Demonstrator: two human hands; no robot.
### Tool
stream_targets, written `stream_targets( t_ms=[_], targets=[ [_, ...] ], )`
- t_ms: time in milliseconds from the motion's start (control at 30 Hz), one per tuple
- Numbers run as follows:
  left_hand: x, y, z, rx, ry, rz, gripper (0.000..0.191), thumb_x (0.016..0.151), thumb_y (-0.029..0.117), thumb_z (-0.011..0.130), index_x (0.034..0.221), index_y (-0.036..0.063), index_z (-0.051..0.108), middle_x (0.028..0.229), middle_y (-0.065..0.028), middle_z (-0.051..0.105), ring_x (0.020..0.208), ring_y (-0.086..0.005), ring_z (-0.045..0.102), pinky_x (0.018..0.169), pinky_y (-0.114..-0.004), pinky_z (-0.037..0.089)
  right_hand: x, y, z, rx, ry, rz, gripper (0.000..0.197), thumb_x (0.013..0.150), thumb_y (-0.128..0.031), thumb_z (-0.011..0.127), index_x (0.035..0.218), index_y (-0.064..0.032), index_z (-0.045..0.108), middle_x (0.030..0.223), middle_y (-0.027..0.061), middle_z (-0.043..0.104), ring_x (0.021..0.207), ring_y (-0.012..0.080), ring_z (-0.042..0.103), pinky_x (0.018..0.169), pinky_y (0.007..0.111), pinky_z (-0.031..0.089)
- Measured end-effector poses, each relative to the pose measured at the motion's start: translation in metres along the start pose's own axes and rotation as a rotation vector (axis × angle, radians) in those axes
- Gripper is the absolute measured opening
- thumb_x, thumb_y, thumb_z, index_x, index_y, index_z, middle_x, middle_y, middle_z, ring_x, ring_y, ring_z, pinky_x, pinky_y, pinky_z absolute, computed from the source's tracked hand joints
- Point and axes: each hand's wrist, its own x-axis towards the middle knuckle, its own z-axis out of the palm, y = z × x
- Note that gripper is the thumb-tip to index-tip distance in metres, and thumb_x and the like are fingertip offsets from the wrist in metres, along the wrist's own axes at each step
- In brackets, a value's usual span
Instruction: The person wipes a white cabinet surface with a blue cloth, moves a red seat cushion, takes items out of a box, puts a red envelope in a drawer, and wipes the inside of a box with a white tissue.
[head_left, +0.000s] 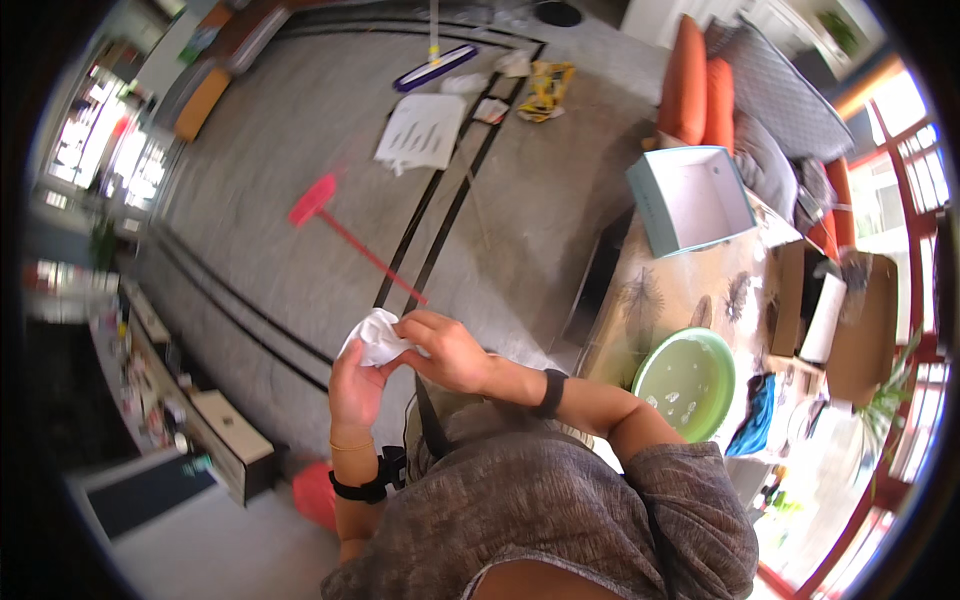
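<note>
In front of my body both hands meet around a crumpled white tissue or cloth (377, 339). My left hand (358, 382) grips its lower left side, with the thumb upward. From the right, my right hand (448, 351) pinches its edge, and its fingertips touch the white material. Just beyond the hands lies a red broom, its handle (375, 259) pointing towards me and its pink head (313, 200) farther off on the grey floor. Whether the material is paper or fabric cannot be told.
A green basin (686, 382) with water and an open light-blue box (694, 201) stand on the table at right. On the floor ahead lie a white slotted board (422, 133), a purple-edged flat mop (435, 67) and a yellow bag (547, 90). A low cabinet (232, 427) is at left.
</note>
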Motion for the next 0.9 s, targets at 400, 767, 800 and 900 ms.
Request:
stream_targets(
  t_ms=[400, 767, 800, 900],
  targets=[
    [0.283, -0.008, 0.118, 0.371, -0.642, -0.475, 0.036, 0.089, 0.022, 0.038, 0.119, 0.0022, 0.041, 0.108, -0.0131, 0.054, 0.095, -0.0238, 0.055, 0.078, -0.038, 0.047, -0.018, 0.081, -0.223, -0.16, 1.222, 0.653, 0.013, 0.078, -0.008, 0.057, 0.087, 0.0012, 0.057, 0.067, -0.0016, 0.055, 0.06, 0.0058, 0.048, 0.05, 0.023, 0.039],
    [0.416, -0.208, 0.307, 1.074, -0.991, 0.113, 0.067, 0.074, 0.027, 0.063, 0.127, 0.0001, 0.034, 0.123, -0.0237, 0.042, 0.116, -0.0309, 0.041, 0.096, -0.035, 0.034, -0.092, 0.171, -0.417, -0.962, 1.282, 1.177, 0.023, 0.076, -0.016, 0.051, 0.093, -0.0007, 0.056, 0.084, 0.0191, 0.06, 0.08, 0.0363, 0.057, 0.071, 0.04, 0.044],
    [0.423, -0.223, 0.325, 1.163, -1.014, 0.148, 0.066, 0.074, 0.026, 0.063, 0.128, 0.002, 0.033, 0.124, -0.0225, 0.042, 0.117, -0.0305, 0.04, 0.097, -0.035, 0.032, -0.096, 0.191, -0.431, -1.016, 1.214, 1.264, 0.022, 0.075, -0.016, 0.051, 0.089, -0.0005, 0.054, 0.083, 0.0192, 0.06, 0.08, 0.0366, 0.057, 0.071, 0.042, 0.044],
    [0.438, -0.261, 0.375, 1.358, -1.106, 0.199, 0.071, 0.071, 0.028, 0.062, 0.129, 0.0013, 0.03, 0.127, -0.0218, 0.038, 0.12, -0.0328, 0.035, 0.099, -0.037, 0.029, -0.115, 0.252, -0.457, -1.09, 1.107, 1.4, 0.018, 0.073, -0.016, 0.05, 0.083, -0.0011, 0.052, 0.083, 0.0192, 0.059, 0.08, 0.0364, 0.056, 0.071, 0.045, 0.044]
  ],
)
